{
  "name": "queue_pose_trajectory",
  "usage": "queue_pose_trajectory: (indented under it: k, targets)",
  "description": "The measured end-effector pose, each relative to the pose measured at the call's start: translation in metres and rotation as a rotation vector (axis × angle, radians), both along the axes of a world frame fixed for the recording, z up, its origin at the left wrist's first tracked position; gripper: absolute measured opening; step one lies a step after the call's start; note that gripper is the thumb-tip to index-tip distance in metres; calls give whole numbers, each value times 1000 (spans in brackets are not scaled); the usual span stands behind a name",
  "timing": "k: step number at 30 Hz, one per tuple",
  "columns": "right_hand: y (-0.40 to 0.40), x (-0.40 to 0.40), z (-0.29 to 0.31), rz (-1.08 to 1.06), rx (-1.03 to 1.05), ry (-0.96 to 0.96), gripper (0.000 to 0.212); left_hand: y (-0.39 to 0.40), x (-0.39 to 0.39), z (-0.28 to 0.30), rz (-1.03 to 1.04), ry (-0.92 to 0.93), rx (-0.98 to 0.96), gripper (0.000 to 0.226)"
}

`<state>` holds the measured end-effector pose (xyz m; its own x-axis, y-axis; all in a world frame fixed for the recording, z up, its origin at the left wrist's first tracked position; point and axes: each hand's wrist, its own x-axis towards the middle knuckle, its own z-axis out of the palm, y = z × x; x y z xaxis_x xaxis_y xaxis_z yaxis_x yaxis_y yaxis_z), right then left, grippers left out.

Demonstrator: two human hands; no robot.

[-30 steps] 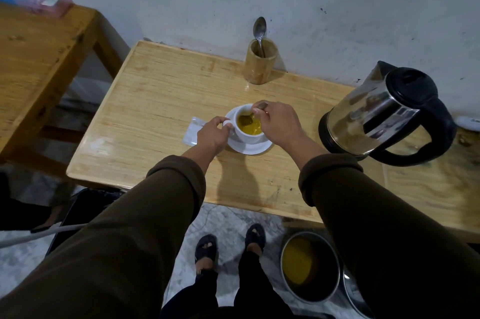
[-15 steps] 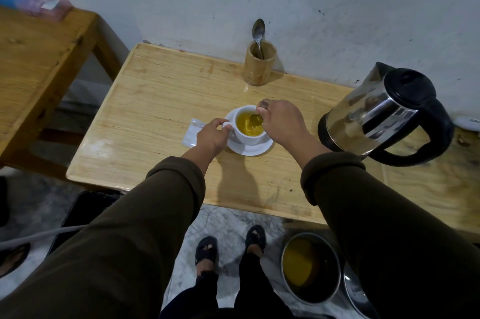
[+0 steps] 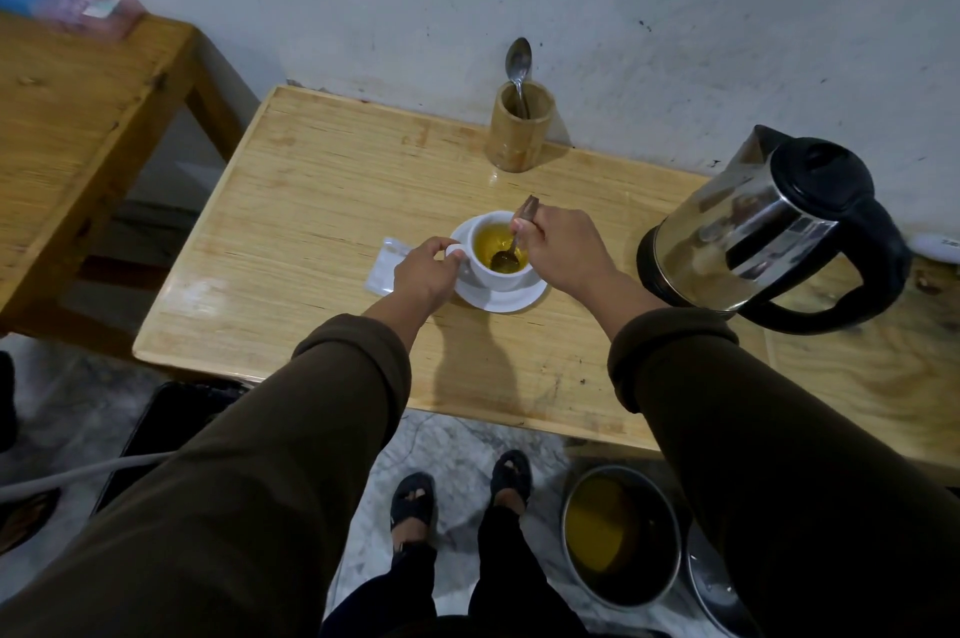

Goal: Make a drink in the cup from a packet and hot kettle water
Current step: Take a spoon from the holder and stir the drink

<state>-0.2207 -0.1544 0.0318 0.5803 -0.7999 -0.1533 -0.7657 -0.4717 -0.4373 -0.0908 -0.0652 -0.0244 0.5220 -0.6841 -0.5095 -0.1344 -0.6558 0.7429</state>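
Observation:
A white cup [image 3: 493,273] full of yellow drink stands on a white saucer [image 3: 511,298] in the middle of the wooden table [image 3: 311,221]. My left hand [image 3: 423,271] grips the cup's handle. My right hand [image 3: 563,250] is shut on a metal spoon [image 3: 514,245] whose bowl dips into the drink. A pale packet [image 3: 387,263] lies flat just left of the saucer, partly behind my left hand. The steel kettle [image 3: 769,232] with black lid and handle stands at the right.
A bamboo holder [image 3: 519,133] with a second spoon [image 3: 518,63] stands at the back by the wall. A second wooden table [image 3: 78,128] is on the left. Under the table edge on the floor sit a metal pot [image 3: 621,538] and a black bin [image 3: 171,429].
My right hand has lifted and tilted the spoon, so its handle now stands up over the cup's far rim with the bowl in the drink. My left hand keeps its hold on the handle.

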Motion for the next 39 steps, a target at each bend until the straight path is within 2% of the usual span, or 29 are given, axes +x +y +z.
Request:
queue_pose_trajectory:
  k: [6, 17, 22, 28, 32, 39]
  targets:
    - [-3, 1, -2, -6, -104, 46, 30, 0, 0, 1, -9, 0, -1, 35]
    - [8, -2, 0, -7, 50, -64, 27, 1, 0, 1, 4, 13, -2, 34]
    - [10, -2, 4, 41, 52, -77, 24, 3, -2, 1, 6, 18, -24, 35]
    - [15, -10, 9, 26, 36, -116, 22, 5, -7, 3, 12, 46, 4, 51]
    - [23, -18, 14, -21, 139, -169, 22, 8, -9, 2, 48, 63, 22, 61]
    - [31, -33, 11, -88, 254, -220, 21, 11, -17, 1, 60, 56, 20, 60]
